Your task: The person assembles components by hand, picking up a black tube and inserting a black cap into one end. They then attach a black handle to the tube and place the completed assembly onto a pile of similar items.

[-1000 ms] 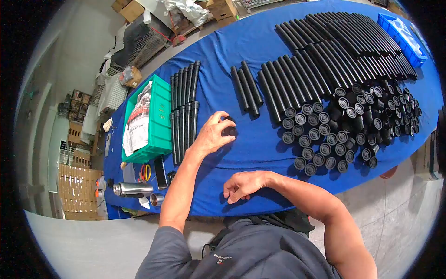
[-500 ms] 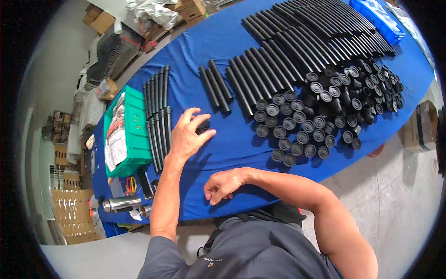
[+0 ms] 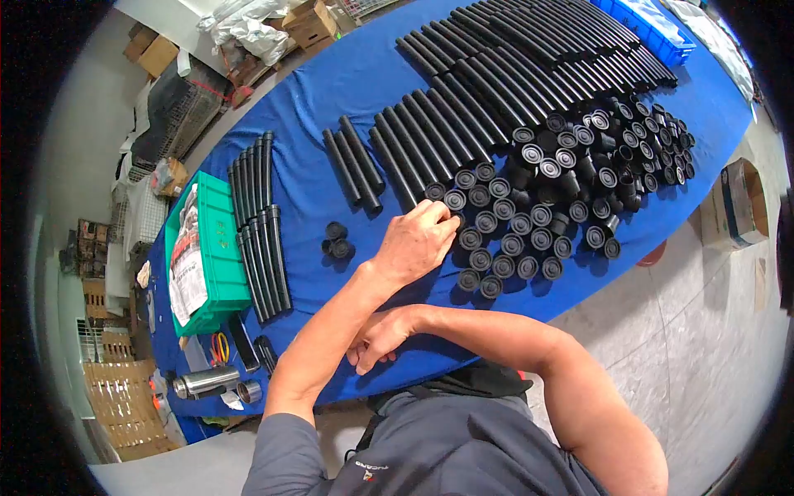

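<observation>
My left hand [image 3: 418, 239] reaches to the left edge of a heap of black round caps [image 3: 502, 209] with ringed faces. Its fingertips are closed on one of these caps, which they mostly hide. Crossed behind my left forearm, my right hand [image 3: 379, 341] hovers or rests by the table's front edge with its fingers curled; nothing shows in them. Three loose black caps [image 3: 336, 240] sit clustered left of my left hand. Beyond them lie three separate black tubes [image 3: 356, 165], and a long row of more black tubes [image 3: 442, 124] stretches to the far right.
A blue cloth [image 3: 310, 107] covers the table. At left are a green crate [image 3: 222, 248] with newspaper and two rows of black tubes with wider ends [image 3: 263, 248]. A steel flask [image 3: 207, 383] lies near the front-left edge. A blue tray [image 3: 674, 50] stands far right.
My left hand has moved right, from the small cap cluster to the heap's edge, and its fingers have closed. Three clustered caps are now uncovered. The view has shifted slightly; my right hand stays curled.
</observation>
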{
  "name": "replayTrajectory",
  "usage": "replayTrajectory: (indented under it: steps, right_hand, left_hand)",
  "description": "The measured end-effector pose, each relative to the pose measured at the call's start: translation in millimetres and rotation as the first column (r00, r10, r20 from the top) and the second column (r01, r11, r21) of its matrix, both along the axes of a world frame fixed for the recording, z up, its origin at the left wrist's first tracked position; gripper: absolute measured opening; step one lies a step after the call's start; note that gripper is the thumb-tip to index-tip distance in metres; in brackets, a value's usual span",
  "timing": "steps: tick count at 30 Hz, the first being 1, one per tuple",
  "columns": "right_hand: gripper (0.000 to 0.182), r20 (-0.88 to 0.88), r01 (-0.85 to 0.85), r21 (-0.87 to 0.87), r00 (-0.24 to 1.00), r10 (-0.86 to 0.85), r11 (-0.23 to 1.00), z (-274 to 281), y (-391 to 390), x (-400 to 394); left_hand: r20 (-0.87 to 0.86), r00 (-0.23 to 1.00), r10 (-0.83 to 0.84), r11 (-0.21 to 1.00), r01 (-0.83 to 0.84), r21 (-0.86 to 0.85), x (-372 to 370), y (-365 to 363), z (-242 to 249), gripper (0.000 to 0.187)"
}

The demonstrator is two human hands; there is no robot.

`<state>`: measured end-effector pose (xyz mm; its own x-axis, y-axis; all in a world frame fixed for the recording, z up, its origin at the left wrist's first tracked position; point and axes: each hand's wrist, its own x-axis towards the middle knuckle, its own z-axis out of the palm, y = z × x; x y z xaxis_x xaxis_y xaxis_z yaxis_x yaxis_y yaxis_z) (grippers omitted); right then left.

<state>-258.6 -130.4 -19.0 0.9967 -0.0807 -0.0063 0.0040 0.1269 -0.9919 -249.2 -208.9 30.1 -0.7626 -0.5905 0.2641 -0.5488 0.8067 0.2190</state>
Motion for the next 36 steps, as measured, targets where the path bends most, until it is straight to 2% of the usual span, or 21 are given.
replayTrajectory:
  steps: [5,8,14,17,18,20,23,24,28,31,33,34,36]
  right_hand:
    - [0.034,0.005,-0.005,-0.009,1.000,0.006,1.000,-4,1,3]
    - [0.035,0.001,-0.012,-0.027,1.000,0.012,1.000,-5,0,3]
    - [0.035,-0.028,-0.023,-0.016,0.999,0.023,1.000,0,-2,1]
    - [0.034,0.000,-0.011,-0.008,1.000,0.011,1.000,-4,-1,2]
    - [0.034,0.012,-0.011,-0.012,1.000,0.011,1.000,-5,-2,3]
    - [0.034,0.021,-0.015,-0.014,1.000,0.015,1.000,-5,-2,5]
    - [0.035,0.007,-0.024,-0.021,1.000,0.024,1.000,0,-4,2]
    - [0.035,0.007,-0.019,-0.023,1.000,0.019,1.000,1,-5,1]
    - [0.036,-0.035,-0.024,-0.049,0.999,0.022,0.999,2,-5,2]
    - [0.038,-0.042,-0.013,-0.009,0.999,0.012,1.000,2,-6,2]
    - [0.038,-0.058,-0.022,-0.018,0.998,0.021,1.000,0,-6,3]
    - [0.037,-0.060,-0.023,-0.013,0.998,0.022,1.000,1,-7,3]
    - [0.037,-0.071,-0.020,-0.009,0.997,0.020,1.000,3,-8,2]
  left_hand:
    - [-0.007,0.998,-0.065,0.995,0.064,-0.071,3,-2,-5,0.010]
    - [-0.010,0.991,-0.131,0.991,0.131,-0.040,11,0,-4,0.011]
    - [-0.066,0.996,-0.058,0.998,0.060,0.036,7,6,3,0.013]
    - [-0.209,0.978,-0.019,0.999,0.011,-0.037,18,3,11,0.016]
    - [-0.304,0.953,0.014,0.998,-0.032,-0.054,29,-3,15,0.018]
    - [-0.428,0.870,0.243,0.968,-0.247,0.047,54,0,30,0.016]
    - [-0.471,0.721,0.508,0.857,-0.481,0.187,104,12,40,0.013]
    - [-0.484,0.696,0.531,0.831,-0.541,0.134,122,13,39,0.012]
    - [-0.456,0.533,0.713,0.670,-0.709,0.219,185,29,10,0.009]
    - [-0.291,0.560,0.776,0.627,-0.735,0.258,183,52,-5,0.022]
    - [-0.250,0.660,0.708,0.675,-0.737,-0.033,175,57,-14,0.032]
    - [-0.259,0.743,0.618,0.744,-0.658,-0.113,172,57,-15,0.041]
    - [-0.139,0.753,0.643,0.759,-0.651,-0.019,161,57,-10,0.048]
